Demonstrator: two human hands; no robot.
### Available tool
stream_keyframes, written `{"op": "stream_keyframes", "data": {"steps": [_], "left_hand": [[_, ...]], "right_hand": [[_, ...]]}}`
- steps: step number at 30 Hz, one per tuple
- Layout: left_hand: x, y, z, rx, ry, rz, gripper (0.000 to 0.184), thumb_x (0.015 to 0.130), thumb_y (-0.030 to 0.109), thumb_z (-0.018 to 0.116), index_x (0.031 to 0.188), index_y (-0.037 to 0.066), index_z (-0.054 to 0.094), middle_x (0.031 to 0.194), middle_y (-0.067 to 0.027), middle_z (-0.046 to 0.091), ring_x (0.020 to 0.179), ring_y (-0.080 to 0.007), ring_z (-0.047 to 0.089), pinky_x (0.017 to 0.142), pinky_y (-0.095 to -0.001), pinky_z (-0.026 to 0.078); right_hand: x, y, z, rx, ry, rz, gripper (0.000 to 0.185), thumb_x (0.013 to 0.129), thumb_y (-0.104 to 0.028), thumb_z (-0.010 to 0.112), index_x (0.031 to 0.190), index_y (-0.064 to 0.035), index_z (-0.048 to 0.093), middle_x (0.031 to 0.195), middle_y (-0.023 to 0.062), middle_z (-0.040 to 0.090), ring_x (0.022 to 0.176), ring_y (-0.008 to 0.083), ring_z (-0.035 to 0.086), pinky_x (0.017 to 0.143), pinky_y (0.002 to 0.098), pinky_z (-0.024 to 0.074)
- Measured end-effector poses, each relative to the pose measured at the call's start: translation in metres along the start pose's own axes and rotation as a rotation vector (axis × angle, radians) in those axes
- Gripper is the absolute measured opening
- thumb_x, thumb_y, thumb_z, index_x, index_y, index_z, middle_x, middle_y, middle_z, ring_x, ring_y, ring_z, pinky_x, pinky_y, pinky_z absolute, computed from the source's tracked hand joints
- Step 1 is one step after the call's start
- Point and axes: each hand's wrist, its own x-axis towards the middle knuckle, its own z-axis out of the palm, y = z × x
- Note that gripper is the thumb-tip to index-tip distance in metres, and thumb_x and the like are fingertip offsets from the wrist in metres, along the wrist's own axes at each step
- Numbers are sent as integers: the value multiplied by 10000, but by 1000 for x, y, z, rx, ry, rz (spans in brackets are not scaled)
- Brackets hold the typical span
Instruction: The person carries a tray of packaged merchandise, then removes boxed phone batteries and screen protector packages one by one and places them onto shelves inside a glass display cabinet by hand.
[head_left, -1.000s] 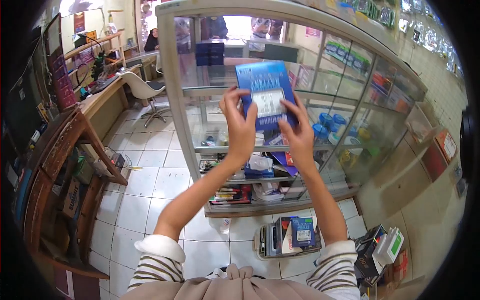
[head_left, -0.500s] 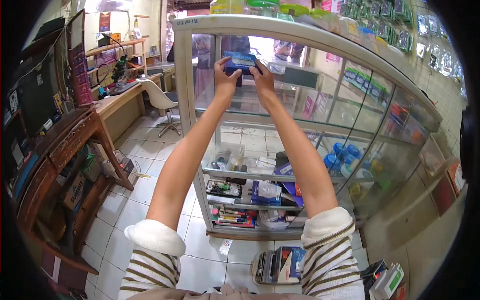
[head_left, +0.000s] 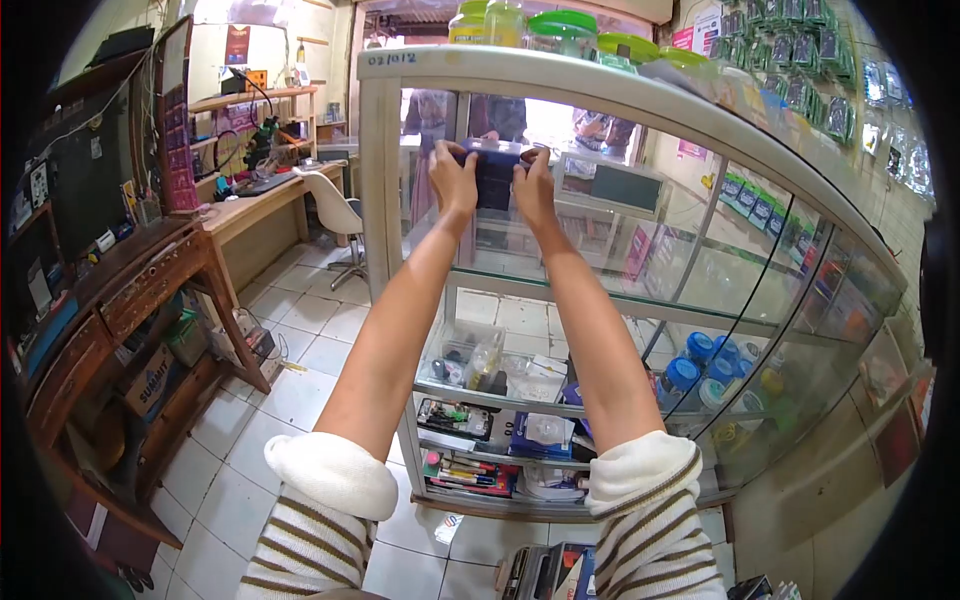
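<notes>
A small stack of dark blue boxes (head_left: 496, 186) stands inside the upper level of the glass display cabinet (head_left: 375, 150). My left hand (head_left: 454, 180) is at its left side, with bent fingers and thumb gripping the top box. On the opposite side my right hand (head_left: 536, 184) grips the same box, thumb toward me and fingers over the far edge. The box's top face is pale with glare, and no print on it is readable. The far fingertips are partly hidden.
Glass shelves below hold blue-lidded jars (head_left: 683, 376), pens (head_left: 470, 473) and small parts. Green-lidded jars (head_left: 562, 35) stand on the cabinet top. To the left are a wooden workbench (head_left: 250, 205), a white chair (head_left: 330, 205) and a dark wooden cabinet (head_left: 150, 285).
Both hands have lowered the blue box, whose printed face showed before, onto the dark boxes, and it now lies flatter. The camera view has shifted slightly.
</notes>
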Motion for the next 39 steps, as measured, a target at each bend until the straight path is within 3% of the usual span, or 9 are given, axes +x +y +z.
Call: {"op": "stream_keyframes", "data": {"steps": [4,8,13,20,28,32,36,38,39], "left_hand": [[-2,-8,11,29,22,134,162,732,88,669,846,43,563,1010,-168,488,979,-341,505,852,-403,409],[-6,-5,7,87,5,180,237,734,72,658,933,42,531,1026,-172,485,1004,-342,489,864,-410,403],[-9,-8,9,92,-59,238,345,732,84,648,1023,33,471,1079,-185,428,1057,-359,440,908,-433,365],[-13,-15,10,211,-199,169,534,720,124,656,1167,24,382,1154,-200,378,1113,-379,403,963,-425,347],[-9,-23,17,147,-224,137,612,709,138,658,1203,-15,331,1235,-243,351,1166,-402,368,993,-436,316],[-13,-13,13,182,-257,80,611,716,151,645,1197,-41,320,1220,-255,357,1159,-411,372,991,-440,313],[-13,6,9,126,-73,347,542,747,195,609,1153,-71,368,1193,-278,389,1145,-404,381,966,-429,329],[-38,60,-19,-38,-150,228,509,756,202,604,1135,-70,400,1151,-278,430,1115,-396,411,949,-408,347],[-55,74,-31,-139,-153,185,475,770,186,606,1133,-59,423,1138,-261,456,1095,-368,448,933,-383,369]], "right_hand": [[-1,3,-2,-113,0,-65,267,757,59,526,993,15,411,949,238,533,916,418,514,794,467,398],[-5,-12,-6,-62,15,-141,303,759,91,474,1048,20,424,962,228,526,992,423,494,843,455,397],[-8,-15,-7,-166,-72,-117,297,768,75,430,1048,8,502,1033,221,534,923,418,545,787,458,452],[-11,17,3,-193,-95,-293,369,758,73,433,1118,16,491,1089,248,524,962,421,534,877,445,422],[-12,6,1,-127,-189,51,465,732,46,445,1196,23,435,1029,313,546,1017,451,507,876,460,411],[-10,8,0,-178,-37,-136,442,736,46,426,1176,20,458,995,310,560,988,442,524,853,454,422],[2,-41,-33,-161,94,-218,248,756,-14,473,990,13,552,962,228,570,908,384,549,785,437,439],[-5,-76,-55,-97,89,-101,225,754,-31,500,960,1,585,934,208,591,881,363,565,763,413,447],[-14,-84,-69,-95,85,-91,247,820,-73,488,1034,-43,607,991,149,639,869,257,621,748,319,465]]}}
